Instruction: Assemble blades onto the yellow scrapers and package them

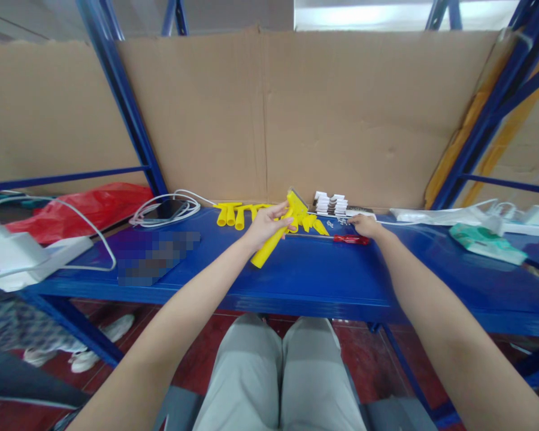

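My left hand (269, 226) is closed around a yellow scraper (266, 250), tilted with its wide head up and a dark strip along the head's edge. Near several small screws (341, 221), my right hand (365, 225) has its fingers drawn together at the table; whether something is between them is too small to see. A screwdriver (350, 239) with a red handle lies just below these screws. Beside the scraper's head is a small heap of yellow pieces (314, 224). More yellow handles (231, 215) lie in a row to the left.
White stacked pieces (330, 203) stand at the back against the cardboard (341, 120). On the blue table (323, 269) are a coiled white cable (191, 206), a red bag (99, 206), a power strip (49, 263) and a green packet (487, 242). Blue posts (135, 114) flank the place.
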### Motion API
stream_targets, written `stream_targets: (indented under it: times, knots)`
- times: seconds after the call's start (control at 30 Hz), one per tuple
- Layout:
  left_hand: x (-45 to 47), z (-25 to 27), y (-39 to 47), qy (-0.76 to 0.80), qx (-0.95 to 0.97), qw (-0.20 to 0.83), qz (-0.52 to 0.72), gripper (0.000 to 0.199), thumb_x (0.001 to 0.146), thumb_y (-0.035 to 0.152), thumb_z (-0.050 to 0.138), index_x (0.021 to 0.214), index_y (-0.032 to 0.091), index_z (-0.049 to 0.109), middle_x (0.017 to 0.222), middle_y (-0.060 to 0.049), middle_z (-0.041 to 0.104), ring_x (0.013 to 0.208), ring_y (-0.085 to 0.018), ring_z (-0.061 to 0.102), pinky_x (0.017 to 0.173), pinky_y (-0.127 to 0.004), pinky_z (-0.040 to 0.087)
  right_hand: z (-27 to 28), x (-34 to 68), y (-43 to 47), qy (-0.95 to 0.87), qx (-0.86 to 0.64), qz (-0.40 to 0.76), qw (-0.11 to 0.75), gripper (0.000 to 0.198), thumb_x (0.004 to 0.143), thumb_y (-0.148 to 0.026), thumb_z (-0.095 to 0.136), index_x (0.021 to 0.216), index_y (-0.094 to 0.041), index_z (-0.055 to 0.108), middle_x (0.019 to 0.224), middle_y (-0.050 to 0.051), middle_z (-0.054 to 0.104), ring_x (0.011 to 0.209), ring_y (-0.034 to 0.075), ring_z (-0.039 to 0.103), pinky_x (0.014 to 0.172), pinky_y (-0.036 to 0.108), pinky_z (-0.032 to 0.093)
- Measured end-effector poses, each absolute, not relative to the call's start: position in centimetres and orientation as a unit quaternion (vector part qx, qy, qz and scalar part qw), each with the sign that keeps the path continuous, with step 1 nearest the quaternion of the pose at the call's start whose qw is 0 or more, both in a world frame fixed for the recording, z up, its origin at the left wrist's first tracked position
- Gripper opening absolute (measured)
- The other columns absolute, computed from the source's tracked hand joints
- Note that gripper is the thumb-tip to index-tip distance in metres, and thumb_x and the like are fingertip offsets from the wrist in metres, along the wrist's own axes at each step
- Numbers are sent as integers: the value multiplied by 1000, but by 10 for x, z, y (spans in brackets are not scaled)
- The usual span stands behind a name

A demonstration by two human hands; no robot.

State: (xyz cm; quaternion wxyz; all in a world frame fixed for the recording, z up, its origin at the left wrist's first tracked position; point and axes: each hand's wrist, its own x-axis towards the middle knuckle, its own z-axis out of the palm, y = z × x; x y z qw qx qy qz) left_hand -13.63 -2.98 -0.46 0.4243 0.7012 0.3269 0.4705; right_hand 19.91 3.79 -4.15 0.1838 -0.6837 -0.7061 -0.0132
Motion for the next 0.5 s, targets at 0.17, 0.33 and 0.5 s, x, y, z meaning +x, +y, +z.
stream_targets:
  times: [0.17,0.33,0.5]
  knots:
    - [-133,-5,-34,327,641,561,409,64,82,10,60,141,26,40,121,-12,63,77,-17,70,52,-22,54,-43,202,45,-699,-695,-1,169,42,67,-18,49,101,-24,74,114,6,67,110,25,55,98,38,40]
    - [-127,-5,-44,336,602,631,356,68,80,6,60,142,24,38,128,-15,58,75,-18,71,53,-22,56,-39,200,46,-704,-691,2,163,40,67,-19,51,99,-25,75,113,5,68,109,25,57,98,37,41]
    - [-125,-4,-49,354,565,669,328,67,81,2,56,142,21,37,132,-16,54,69,-16,70,52,-22,57,-35,197,45,-695,-703,19,146,37,68,-18,53,97,-26,75,114,5,68,110,25,56,98,37,41]
